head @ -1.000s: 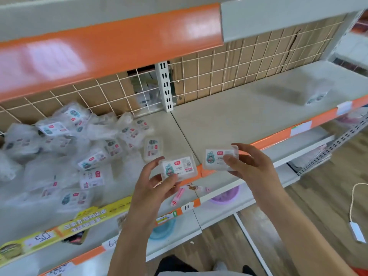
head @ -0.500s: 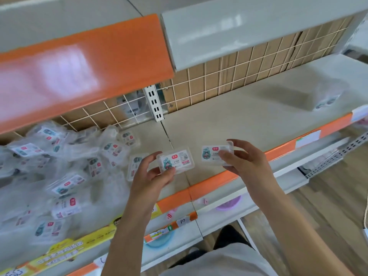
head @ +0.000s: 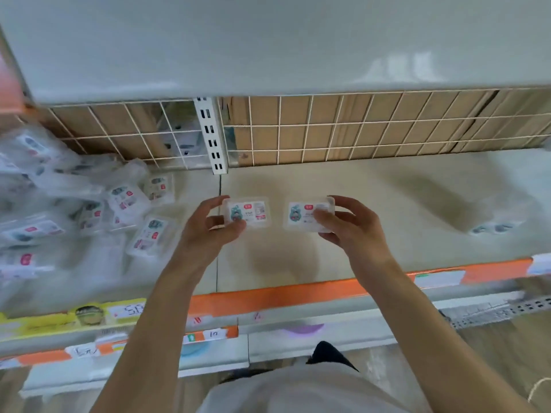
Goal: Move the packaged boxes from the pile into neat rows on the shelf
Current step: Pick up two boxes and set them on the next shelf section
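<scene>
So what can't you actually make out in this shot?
- Pile of packets, head view: motion blur smears it and the left edge cuts it off, so no count.
- Labels on the two boxes, left and right: print too small; the right hand covers part.
- Packet far right on the shelf: blurred.

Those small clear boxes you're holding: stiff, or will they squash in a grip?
Probably stiff: the box in the left hand keeps crisp edges under the fingertips. Likely light, since the right hand pinches its box by one end. Glossy plastic, perhaps slippery.
</scene>
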Motion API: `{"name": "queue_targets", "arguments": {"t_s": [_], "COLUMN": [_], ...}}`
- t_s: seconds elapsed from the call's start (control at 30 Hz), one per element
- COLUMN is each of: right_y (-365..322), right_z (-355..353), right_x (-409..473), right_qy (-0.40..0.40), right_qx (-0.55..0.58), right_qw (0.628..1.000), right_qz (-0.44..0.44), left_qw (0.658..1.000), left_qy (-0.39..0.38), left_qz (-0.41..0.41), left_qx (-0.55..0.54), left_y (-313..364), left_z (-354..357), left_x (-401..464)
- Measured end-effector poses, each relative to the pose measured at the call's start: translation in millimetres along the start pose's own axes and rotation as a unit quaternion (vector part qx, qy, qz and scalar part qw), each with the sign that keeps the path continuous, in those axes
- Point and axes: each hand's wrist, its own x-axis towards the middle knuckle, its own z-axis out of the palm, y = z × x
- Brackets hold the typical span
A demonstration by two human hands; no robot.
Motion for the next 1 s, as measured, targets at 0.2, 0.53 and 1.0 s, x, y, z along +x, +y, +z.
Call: {"name": "queue_targets", "arguments": {"t_s": [0.2,0.53,1.0], "right_y": [-3,5,3], "right_z": [-14,12,32], "right_x": [40,114,174], "right_qy": [-0.029,0.004,0.039], "right_qx": [-0.021,-0.079,-0.215], "right_qw": [0.999,0.997,0.975], "right_qz": [0.007,0.005,-0.044], "left_qw": [0.997,0.97,0.945], "left_qy": [0.059,0.137,0.204], "left_qz": [0.031,0.026,0.055], "left_qx": [0.043,0.198,0.248], "left_y": [-4,4,12], "left_z": [15,19,37], "left_x": [32,88,127]}}
